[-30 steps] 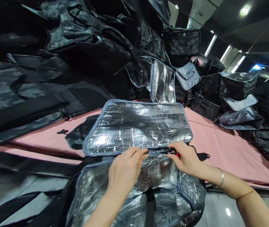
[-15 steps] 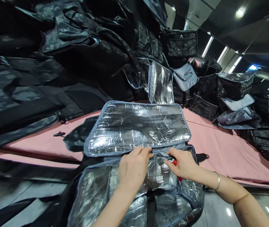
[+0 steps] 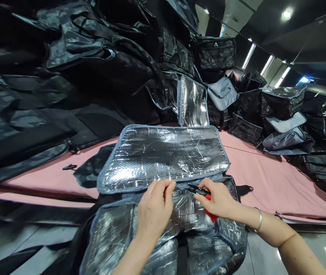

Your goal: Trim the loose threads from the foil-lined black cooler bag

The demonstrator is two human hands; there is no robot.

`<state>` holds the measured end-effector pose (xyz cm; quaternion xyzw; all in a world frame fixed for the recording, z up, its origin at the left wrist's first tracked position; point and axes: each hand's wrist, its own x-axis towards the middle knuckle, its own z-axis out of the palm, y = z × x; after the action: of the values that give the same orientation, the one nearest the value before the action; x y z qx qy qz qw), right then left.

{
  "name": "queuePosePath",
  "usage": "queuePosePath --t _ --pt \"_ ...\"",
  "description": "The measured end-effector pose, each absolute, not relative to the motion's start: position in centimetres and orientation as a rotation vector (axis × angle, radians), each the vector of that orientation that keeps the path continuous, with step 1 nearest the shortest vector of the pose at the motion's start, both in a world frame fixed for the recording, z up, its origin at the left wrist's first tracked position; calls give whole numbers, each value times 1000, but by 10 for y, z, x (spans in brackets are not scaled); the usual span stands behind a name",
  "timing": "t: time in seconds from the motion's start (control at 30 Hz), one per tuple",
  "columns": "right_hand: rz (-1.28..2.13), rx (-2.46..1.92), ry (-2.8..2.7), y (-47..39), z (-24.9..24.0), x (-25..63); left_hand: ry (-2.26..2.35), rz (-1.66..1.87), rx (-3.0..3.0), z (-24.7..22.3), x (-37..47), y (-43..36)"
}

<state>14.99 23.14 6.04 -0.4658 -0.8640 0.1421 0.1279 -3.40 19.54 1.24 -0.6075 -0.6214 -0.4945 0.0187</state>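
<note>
A cooler bag (image 3: pixel 109 225) with silver foil lining stands open in front of me, its foil-lined lid (image 3: pixel 165 149) folded back on the far side. At the seam between lid and body, my left hand (image 3: pixel 157 202) is closed, thumb and fingers pinched together. What it pinches is too small to make out. My right hand (image 3: pixel 217 198) grips a pair of thread snips (image 3: pixel 197 189) with dark blades and a red part showing below the palm. The blades point left toward my left fingertips, just apart from them, over the seam.
Pink cloth (image 3: pixel 268 183) covers the table under the bag. Dark camouflage bags (image 3: pixel 102 76) are piled high at the left and behind. More bags (image 3: pixel 283 103) are stacked at the right. A black strap end (image 3: pixel 245 190) sticks out beside the bag.
My left hand has moved slightly left and its fingers have curled in tighter. The snips have turned, so their dark blades now show plainly and lie apart from the left fingertips.
</note>
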Motion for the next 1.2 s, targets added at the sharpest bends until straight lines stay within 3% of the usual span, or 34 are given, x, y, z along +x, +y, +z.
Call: queuePosePath --t 0.27,0.77,1.2 --pt "335 -1340 -2596 231 53 150 -1781 -1308 -1868 3 -30 197" --pt "468 -1321 -2508 230 39 150 -2093 -1277 -1843 11 -17 199" --pt "278 -1378 -2643 221 49 140 -2274 -1171 -1926 16 -20 200"
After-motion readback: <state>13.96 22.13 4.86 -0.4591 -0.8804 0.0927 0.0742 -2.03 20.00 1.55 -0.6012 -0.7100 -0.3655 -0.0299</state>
